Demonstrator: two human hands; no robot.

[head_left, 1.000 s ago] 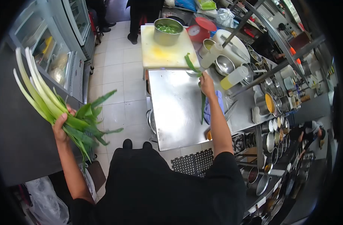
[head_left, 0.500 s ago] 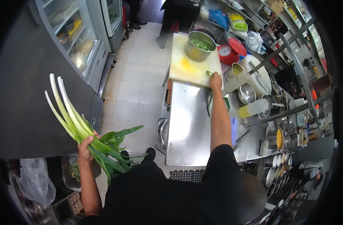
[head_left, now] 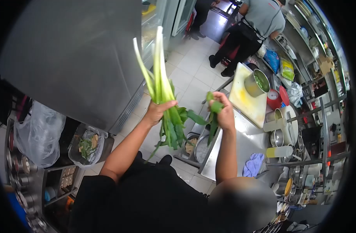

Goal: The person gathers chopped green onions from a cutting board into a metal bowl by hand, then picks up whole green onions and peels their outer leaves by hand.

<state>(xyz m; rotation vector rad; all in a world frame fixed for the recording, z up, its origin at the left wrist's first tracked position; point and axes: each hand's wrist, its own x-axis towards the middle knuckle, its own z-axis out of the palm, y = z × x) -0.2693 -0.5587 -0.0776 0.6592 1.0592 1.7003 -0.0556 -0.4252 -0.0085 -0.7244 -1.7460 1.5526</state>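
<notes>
In the head view, my left hand (head_left: 157, 112) is closed around a bunch of leeks (head_left: 161, 83). Their long white ends point up and away from me, and the green leaves hang below my fist toward the floor. My right hand (head_left: 225, 113) is closed on a piece of green leek leaf (head_left: 212, 126), folded over at the fingers with its long end dangling. It is held above the near left edge of the steel table (head_left: 240, 145), apart from the bunch. The leaf tips of the bunch reach close to the piece in my right hand.
A steel pot (head_left: 252, 86) with chopped greens stands on a yellow-stained white cutting board (head_left: 240, 103). A plastic-lined bin (head_left: 78, 159) holding green scraps sits at left, below a tall grey refrigerator (head_left: 80, 62). Another person (head_left: 259, 19) stands beyond the board. A purple cloth (head_left: 253, 165) lies on the counter.
My right hand has come back from the cutting board with the green leaf piece. My view has turned left, bringing the lined bin into fuller view. The leeks stay in my left hand.
</notes>
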